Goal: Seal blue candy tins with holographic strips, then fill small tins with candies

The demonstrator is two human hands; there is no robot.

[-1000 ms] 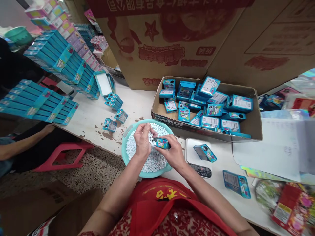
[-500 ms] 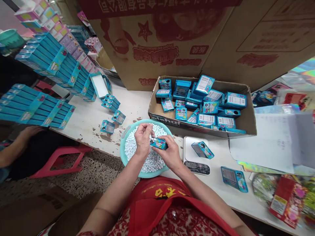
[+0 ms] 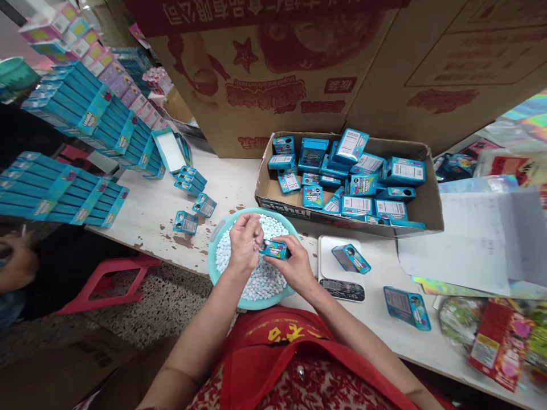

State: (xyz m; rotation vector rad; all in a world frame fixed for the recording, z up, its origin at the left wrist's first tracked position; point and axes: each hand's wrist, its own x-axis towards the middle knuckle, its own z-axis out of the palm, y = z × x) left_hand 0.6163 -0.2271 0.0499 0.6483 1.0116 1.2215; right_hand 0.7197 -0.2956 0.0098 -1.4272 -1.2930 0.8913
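Over a light green basin (image 3: pixel 212 259) of small white candies (image 3: pixel 267 282), both my hands meet at a small blue candy box (image 3: pixel 274 249). My right hand (image 3: pixel 297 265) grips this box, lying on its side, by its right end. My left hand (image 3: pixel 245 242) is closed, fingertips curled together right at the box's left end; whatever they hold is hidden. To the right, a white kitchen scale (image 3: pixel 329 250) bears another blue box (image 3: pixel 351 258), tilted on its pan. One more blue box (image 3: pixel 407 308) lies on the table right of the scale.
Behind the basin stands a cardboard tray (image 3: pixel 265 188) full of blue boxes, before a large carton (image 3: pixel 273 108). Stacked blue display packs (image 3: pixel 85 119) fill the left. Papers (image 3: pixel 461 245) and candy bags (image 3: pixel 499 341) lie right. A co-worker's hand (image 3: pixel 19 262) is at far left, near a red stool (image 3: pixel 102 285).
My left hand has shifted slightly left, its fingers curled further in; the candies seen at its fingertips no longer show. My right hand keeps the box in place. The co-worker's hand has moved left.
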